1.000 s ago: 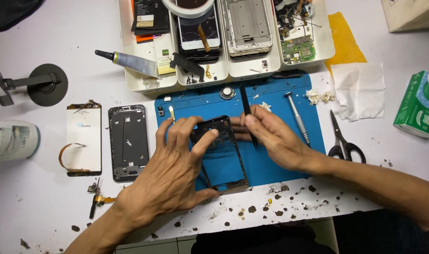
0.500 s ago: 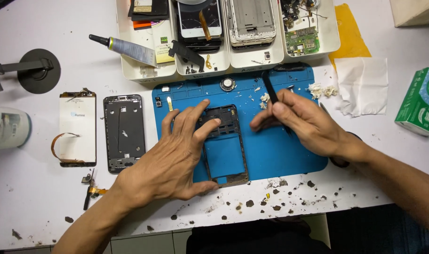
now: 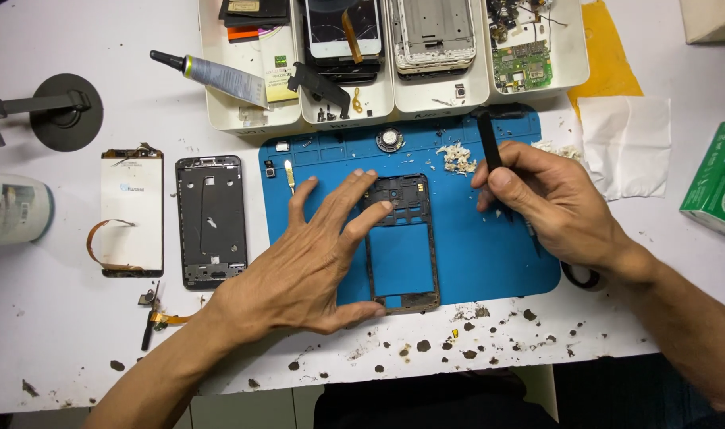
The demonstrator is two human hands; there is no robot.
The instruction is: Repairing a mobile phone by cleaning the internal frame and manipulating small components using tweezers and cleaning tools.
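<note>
Your left hand (image 3: 315, 266) lies flat and spread, pinning the phone frame (image 3: 402, 242) lengthwise on the blue mat (image 3: 505, 254), while your right hand (image 3: 549, 199), just to its right, pinches a black pry tool (image 3: 488, 143).

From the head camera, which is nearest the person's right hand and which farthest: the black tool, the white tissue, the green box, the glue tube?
From the right hand, nearest first:
1. Black tool: held in its fingers, pointing up over the blue mat.
2. White tissue: just above and to the right on the table.
3. Green box: at the far right edge.
4. Glue tube: far left, lying across a white tray.
</note>
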